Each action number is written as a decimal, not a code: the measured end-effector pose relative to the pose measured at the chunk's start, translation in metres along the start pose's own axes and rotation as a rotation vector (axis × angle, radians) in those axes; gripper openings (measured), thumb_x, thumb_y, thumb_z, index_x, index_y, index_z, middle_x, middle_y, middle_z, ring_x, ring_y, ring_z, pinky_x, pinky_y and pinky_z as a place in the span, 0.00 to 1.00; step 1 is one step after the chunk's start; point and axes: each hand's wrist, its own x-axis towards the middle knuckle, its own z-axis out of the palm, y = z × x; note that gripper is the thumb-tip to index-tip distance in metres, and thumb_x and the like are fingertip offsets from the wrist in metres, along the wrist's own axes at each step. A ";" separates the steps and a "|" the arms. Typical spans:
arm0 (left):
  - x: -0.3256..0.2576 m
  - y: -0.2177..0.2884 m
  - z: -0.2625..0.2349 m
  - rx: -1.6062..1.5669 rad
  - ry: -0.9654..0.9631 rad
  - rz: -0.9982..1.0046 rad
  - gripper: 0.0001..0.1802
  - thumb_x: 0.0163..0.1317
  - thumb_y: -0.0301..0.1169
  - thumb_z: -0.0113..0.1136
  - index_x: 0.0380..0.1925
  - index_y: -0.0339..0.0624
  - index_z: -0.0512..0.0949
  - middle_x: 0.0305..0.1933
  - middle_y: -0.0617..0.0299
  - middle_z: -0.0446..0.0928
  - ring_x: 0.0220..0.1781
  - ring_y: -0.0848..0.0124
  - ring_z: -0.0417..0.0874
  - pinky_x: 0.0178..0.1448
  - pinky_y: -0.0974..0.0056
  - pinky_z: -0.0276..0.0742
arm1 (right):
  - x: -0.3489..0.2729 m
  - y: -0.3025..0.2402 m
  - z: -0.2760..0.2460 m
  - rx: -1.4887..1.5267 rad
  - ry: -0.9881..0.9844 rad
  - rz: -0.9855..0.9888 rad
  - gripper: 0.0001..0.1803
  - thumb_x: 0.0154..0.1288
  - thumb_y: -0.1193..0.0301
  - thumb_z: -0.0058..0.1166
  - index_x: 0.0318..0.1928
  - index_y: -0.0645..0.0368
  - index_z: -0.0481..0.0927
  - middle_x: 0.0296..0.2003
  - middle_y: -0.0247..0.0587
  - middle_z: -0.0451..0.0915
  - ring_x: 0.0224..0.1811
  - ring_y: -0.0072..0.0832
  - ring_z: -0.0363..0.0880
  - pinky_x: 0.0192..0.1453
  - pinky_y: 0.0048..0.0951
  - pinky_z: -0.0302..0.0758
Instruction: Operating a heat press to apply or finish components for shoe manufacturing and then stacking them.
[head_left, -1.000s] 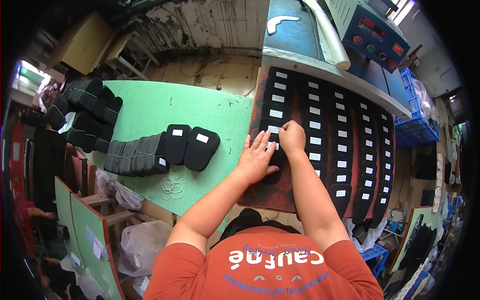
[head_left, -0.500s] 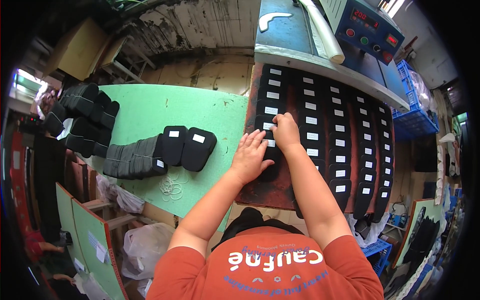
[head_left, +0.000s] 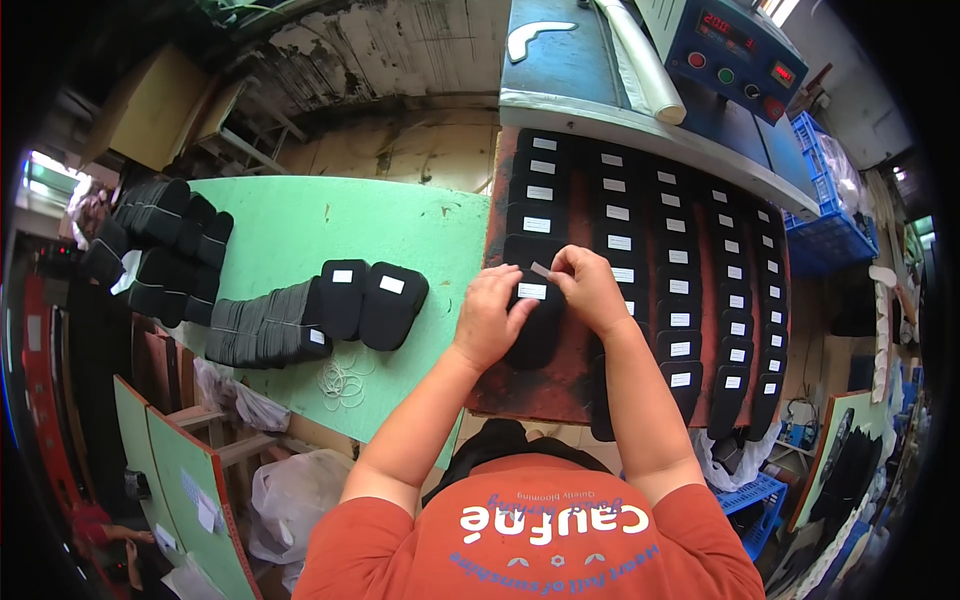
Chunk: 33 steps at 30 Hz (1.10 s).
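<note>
Black pads form five columns; right grip pinches one label; left grip, spread, touches one pad.

Bright centre, dark curved fisheye rim

right fingers — pinching small label | left fingers — on black pad

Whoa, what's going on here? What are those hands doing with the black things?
A person in a red shirt is handling black pads with small white labels. The right hand pinches a small pale strip, while the left hand rests at the left edge of a pad. More labelled pads fill the reddish board; others sit on the green table.
</note>
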 end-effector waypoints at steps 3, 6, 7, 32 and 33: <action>0.007 -0.006 -0.002 -0.260 0.234 -0.118 0.14 0.53 0.29 0.64 0.39 0.38 0.76 0.38 0.58 0.78 0.41 0.64 0.76 0.47 0.63 0.72 | -0.003 -0.003 0.001 0.042 -0.100 0.013 0.04 0.50 0.79 0.57 0.26 0.64 0.74 0.25 0.47 0.76 0.30 0.40 0.76 0.36 0.34 0.71; 0.017 -0.013 -0.001 -0.698 0.014 -0.394 0.06 0.56 0.26 0.62 0.33 0.39 0.77 0.30 0.66 0.77 0.32 0.76 0.75 0.37 0.72 0.71 | -0.005 -0.002 0.005 0.139 -0.069 0.033 0.04 0.50 0.79 0.57 0.27 0.64 0.75 0.24 0.46 0.76 0.30 0.40 0.76 0.36 0.33 0.71; 0.020 -0.016 0.000 -0.835 0.021 -0.402 0.02 0.57 0.25 0.59 0.29 0.38 0.77 0.26 0.71 0.74 0.27 0.84 0.70 0.31 0.77 0.66 | -0.006 -0.001 0.006 0.154 -0.041 0.053 0.06 0.50 0.79 0.58 0.29 0.64 0.75 0.27 0.45 0.76 0.33 0.40 0.76 0.38 0.34 0.72; 0.077 -0.036 0.027 -0.501 -0.054 -0.700 0.06 0.47 0.25 0.64 0.25 0.32 0.81 0.24 0.60 0.80 0.26 0.77 0.76 0.32 0.71 0.73 | -0.026 0.020 0.048 -0.882 -0.046 -0.262 0.19 0.58 0.72 0.44 0.48 0.69 0.74 0.50 0.46 0.72 0.59 0.35 0.65 0.58 0.38 0.60; 0.077 -0.037 0.028 -0.549 -0.054 -0.667 0.06 0.47 0.24 0.64 0.25 0.32 0.81 0.24 0.60 0.80 0.26 0.77 0.76 0.32 0.71 0.73 | -0.025 0.021 0.048 -0.869 -0.041 -0.262 0.18 0.58 0.72 0.44 0.48 0.68 0.75 0.51 0.46 0.71 0.59 0.35 0.64 0.58 0.39 0.60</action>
